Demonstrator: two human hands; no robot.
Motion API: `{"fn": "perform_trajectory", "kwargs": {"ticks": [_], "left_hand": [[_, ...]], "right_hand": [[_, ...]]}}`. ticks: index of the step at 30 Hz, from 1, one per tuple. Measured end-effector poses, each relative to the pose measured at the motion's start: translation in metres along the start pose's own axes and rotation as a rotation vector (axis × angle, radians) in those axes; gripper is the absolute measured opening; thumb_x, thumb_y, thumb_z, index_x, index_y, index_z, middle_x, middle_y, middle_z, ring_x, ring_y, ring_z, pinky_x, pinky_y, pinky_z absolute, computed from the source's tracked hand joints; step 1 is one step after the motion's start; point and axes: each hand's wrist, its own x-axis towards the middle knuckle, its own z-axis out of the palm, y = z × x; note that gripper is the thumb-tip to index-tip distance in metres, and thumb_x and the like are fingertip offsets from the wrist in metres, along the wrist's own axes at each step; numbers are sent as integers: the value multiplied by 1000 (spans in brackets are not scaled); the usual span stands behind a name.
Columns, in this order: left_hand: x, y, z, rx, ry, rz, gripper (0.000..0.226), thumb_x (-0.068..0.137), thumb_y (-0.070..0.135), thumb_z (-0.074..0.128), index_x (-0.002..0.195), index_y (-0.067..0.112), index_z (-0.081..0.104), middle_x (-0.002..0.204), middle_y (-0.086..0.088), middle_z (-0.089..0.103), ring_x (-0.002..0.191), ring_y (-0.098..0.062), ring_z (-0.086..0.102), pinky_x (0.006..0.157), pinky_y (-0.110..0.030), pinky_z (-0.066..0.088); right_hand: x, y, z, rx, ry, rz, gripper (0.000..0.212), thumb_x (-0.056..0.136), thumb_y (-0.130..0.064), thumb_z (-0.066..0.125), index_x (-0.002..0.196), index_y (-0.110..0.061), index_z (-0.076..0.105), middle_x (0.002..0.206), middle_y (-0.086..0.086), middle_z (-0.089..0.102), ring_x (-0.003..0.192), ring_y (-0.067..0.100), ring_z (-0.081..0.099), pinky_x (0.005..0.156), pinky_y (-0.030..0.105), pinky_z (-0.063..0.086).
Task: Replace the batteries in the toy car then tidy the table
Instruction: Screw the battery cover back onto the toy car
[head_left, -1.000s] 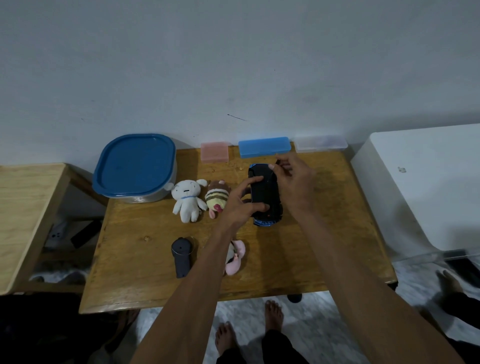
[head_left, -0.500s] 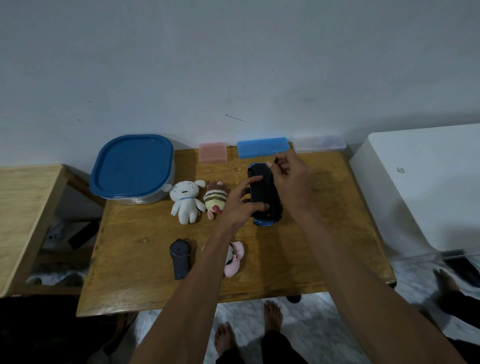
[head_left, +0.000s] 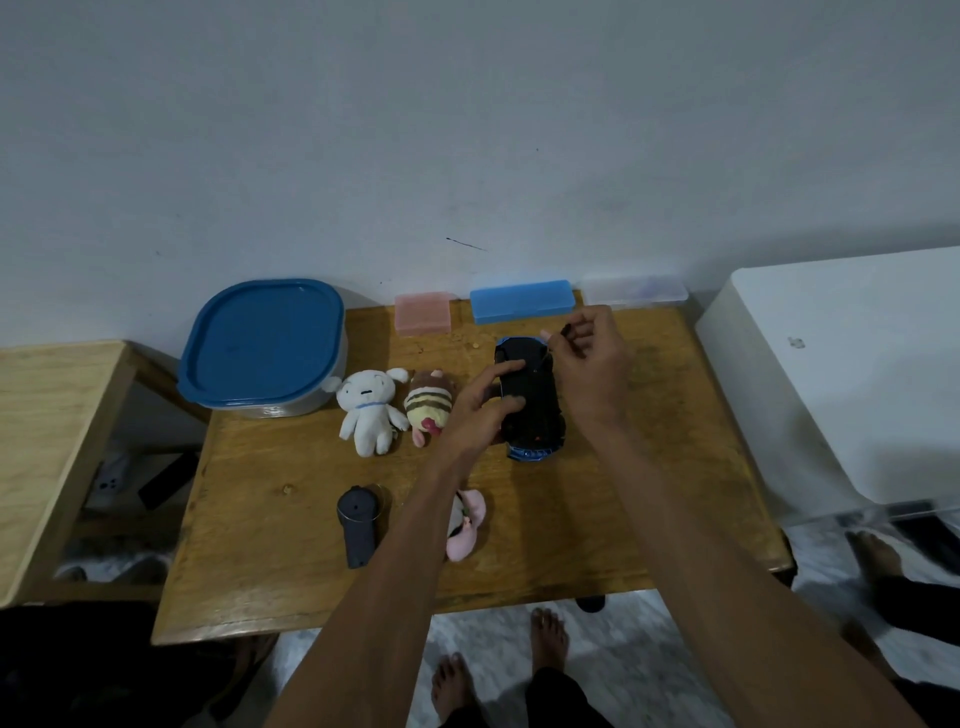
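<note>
While lid stays on, blue-lidded tub (head_left: 262, 345) at table (head_left: 675, 467) back left hides contents. Toy car (head_left: 530, 400) upside down mid-table: left hand (head_left: 480, 408) clamped on flank, right hand (head_left: 589, 364) pinching thin tool (head_left: 563, 332). Blue case (head_left: 522, 301), clear case (head_left: 634, 291), pink box (head_left: 422, 313): closed along wall.

No text, label or number can be read; the mark on the white appliance (head_left: 794, 342) is illegible

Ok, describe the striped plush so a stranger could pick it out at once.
Start at the big blue-lidded container at the wooden table's back left. Two plush toys lie just right of it; the striped plush is the second, beside the white plush. Only it has brown and yellow bands.
</note>
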Motion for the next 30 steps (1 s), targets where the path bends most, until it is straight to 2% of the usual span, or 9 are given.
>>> {"fn": "perform_trajectory", "kwargs": {"ticks": [2, 4, 9, 13, 17, 22, 24, 27, 30], "left_hand": [[2, 1, -2, 17, -15, -21, 47, 96, 2, 58, 129, 36, 61, 133, -9, 58, 118, -31, 60, 86, -46, 60], [3, 0, -4, 35, -24, -15, 49, 94, 3, 63, 129, 38, 62, 135, -11, 55, 118, -33, 60, 82, -48, 61], [9, -3, 2, 123, -6, 7, 52, 89, 8, 73, 127, 42, 64, 136, -10, 54, 117, -30, 59, 74, -39, 62], [15, -8, 12, 189, 31, 99, 49, 85, 7, 77, 124, 36, 68, 134, -4, 60, 119, -24, 60, 89, -43, 60], [23, -10, 20, 180, 45, 96, 50, 82, 1, 77, 124, 28, 70, 133, -1, 61, 115, -19, 62, 93, -41, 59], [30, -12, 26, 117, 12, 81, 56, 83, -3, 74, 131, 25, 66, 124, 14, 63, 115, -16, 64, 97, -46, 56], [34, -14, 29, 133, 17, 95, 59, 84, 1, 76, 133, 31, 64, 133, 9, 61, 122, -20, 61, 100, -49, 54], [39, -17, 34, 185, 46, 124, 60, 86, 7, 76, 133, 41, 62, 142, -1, 55, 124, -23, 59, 100, -50, 54], [43, -22, 35, 257, 86, 109, 59, 85, 22, 77, 133, 50, 58, 146, -5, 43, 127, -27, 51, 100, -54, 53]], "right_hand": [[3, 1, -5, 49, 42, 34, 28, 85, -24, 79, 100, -14, 58, 84, -2, 64, 74, 8, 61, 65, 17, 51], [6, 4, -11, 67, 71, 53, 27, 85, -24, 79, 100, -14, 58, 82, -4, 63, 74, 9, 61, 64, 15, 50], [12, 17, -22, 54, 105, 105, 26, 86, -25, 79, 99, -16, 58, 80, -13, 59, 73, 8, 60, 63, 17, 52], [15, 29, -32, 36, 142, 134, 26, 85, -24, 79, 98, -14, 59, 79, -15, 58, 71, 1, 58, 63, 24, 55], [20, 44, -38, 30, 164, 175, 27, 85, -25, 79, 100, -13, 60, 78, -15, 58, 71, 0, 58, 65, 30, 58], [29, 56, -45, 55, 170, 208, 28, 84, -23, 80, 101, -11, 61, 80, -16, 59, 72, -4, 58, 63, 15, 50], [32, 59, -46, 64, 165, 233, 28, 84, -23, 80, 102, -12, 62, 81, -16, 60, 73, -3, 59, 63, 13, 50], [38, 65, -46, 87, 160, 259, 28, 85, -23, 79, 103, -12, 62, 82, -13, 62, 75, 2, 62, 64, 20, 55], [42, 69, -45, 88, 156, 281, 28, 85, -23, 79, 104, -13, 61, 84, -12, 63, 77, 4, 63, 65, 20, 56]]}}
